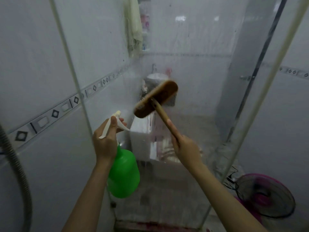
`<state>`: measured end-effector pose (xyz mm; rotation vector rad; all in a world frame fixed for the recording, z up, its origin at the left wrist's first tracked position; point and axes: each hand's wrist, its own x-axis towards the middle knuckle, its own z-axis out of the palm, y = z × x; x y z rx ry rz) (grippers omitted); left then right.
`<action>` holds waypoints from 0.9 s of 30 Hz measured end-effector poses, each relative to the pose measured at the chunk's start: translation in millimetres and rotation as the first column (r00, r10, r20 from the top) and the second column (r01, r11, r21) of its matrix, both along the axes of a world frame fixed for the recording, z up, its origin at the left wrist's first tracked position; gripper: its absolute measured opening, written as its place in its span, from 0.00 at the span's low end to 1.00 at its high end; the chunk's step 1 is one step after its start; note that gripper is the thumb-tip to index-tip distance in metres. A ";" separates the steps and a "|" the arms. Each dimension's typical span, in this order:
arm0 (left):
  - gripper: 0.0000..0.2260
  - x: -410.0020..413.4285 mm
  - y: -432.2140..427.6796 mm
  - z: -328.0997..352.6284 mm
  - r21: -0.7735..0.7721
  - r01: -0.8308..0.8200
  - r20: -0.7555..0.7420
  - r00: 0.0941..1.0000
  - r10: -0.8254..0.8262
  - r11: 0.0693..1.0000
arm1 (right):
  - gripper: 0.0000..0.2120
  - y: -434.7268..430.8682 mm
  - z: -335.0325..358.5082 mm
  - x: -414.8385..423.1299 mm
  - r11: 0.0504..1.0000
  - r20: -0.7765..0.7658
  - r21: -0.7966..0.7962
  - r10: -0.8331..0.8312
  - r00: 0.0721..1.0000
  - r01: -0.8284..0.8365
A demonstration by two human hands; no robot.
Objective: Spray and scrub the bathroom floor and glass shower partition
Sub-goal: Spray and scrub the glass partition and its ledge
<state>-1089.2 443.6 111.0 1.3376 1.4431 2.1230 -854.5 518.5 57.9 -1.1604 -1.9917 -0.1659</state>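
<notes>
My left hand point(106, 139) grips the white trigger head of a green spray bottle point(123, 174), nozzle aimed up and right toward the glass shower partition point(192, 67). My right hand point(185, 148) holds the wooden handle of a scrub brush point(156, 98), index finger stretched along the handle. The brown brush head is tilted and lies against the wet, streaked glass at mid height. The floor shows only as a dim strip at the bottom.
White tiled walls with a patterned border band stand left and right. A grey shower hose point(16, 164) hangs at the left edge. A pink fan point(264, 196) sits low on the right. Beyond the glass are a towel point(134, 25), bottles and a white tank.
</notes>
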 end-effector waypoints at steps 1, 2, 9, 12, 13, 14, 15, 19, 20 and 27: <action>0.12 -2.4 -2.4 0.0 0.013 0.013 0.007 1.000 -0.013 1.000 | 0.26 -8.4 -22.8 17.1 0.999 -0.008 -0.032 -0.007 1.000 0.006; 0.13 -5.6 -5.1 -0.2 0.028 0.019 0.013 1.000 -0.019 0.999 | 0.26 -21.0 -41.3 26.7 0.998 -0.032 -0.065 0.006 0.999 -0.008; 0.12 -32.4 -20.6 -7.2 0.036 -0.056 -0.009 0.998 0.056 0.998 | 0.26 8.8 40.9 -75.5 0.992 -0.001 0.075 0.101 0.995 -0.100; 0.15 -43.1 -23.4 -3.5 0.053 -0.072 0.014 0.997 0.071 0.996 | 0.26 4.8 20.0 -46.7 0.997 -0.039 0.022 0.076 0.996 -0.075; 0.16 -45.7 -24.1 -2.4 0.054 -0.075 0.023 0.997 0.074 0.996 | 0.27 -10.9 5.6 -34.1 0.996 -0.050 -0.027 0.080 0.996 -0.081; 0.16 -48.3 -24.7 -0.4 0.060 -0.078 0.031 0.997 0.076 0.995 | 0.26 -21.8 -5.2 -29.3 0.992 -0.062 -0.066 0.105 0.993 -0.109; 0.16 -50.1 -24.9 1.6 0.064 -0.082 0.034 0.996 0.080 0.995 | 0.25 -22.7 -4.0 -34.1 0.989 -0.069 -0.088 0.117 0.991 -0.122; 0.17 -50.3 -30.6 10.3 0.099 -0.121 0.010 0.993 0.120 0.988 | 0.26 10.6 91.3 -117.3 0.980 -0.045 0.044 0.197 0.979 -0.195; 0.17 -49.8 -32.6 12.3 0.108 -0.133 0.007 0.991 0.133 0.985 | 0.26 18.1 113.5 -129.9 0.973 -0.029 0.082 0.217 0.976 -0.214; 0.11 -52.3 -42.6 19.4 0.107 -0.108 -0.041 0.993 0.113 0.988 | 0.19 -28.5 -15.4 -43.7 0.976 -0.106 -0.198 0.071 0.992 -0.091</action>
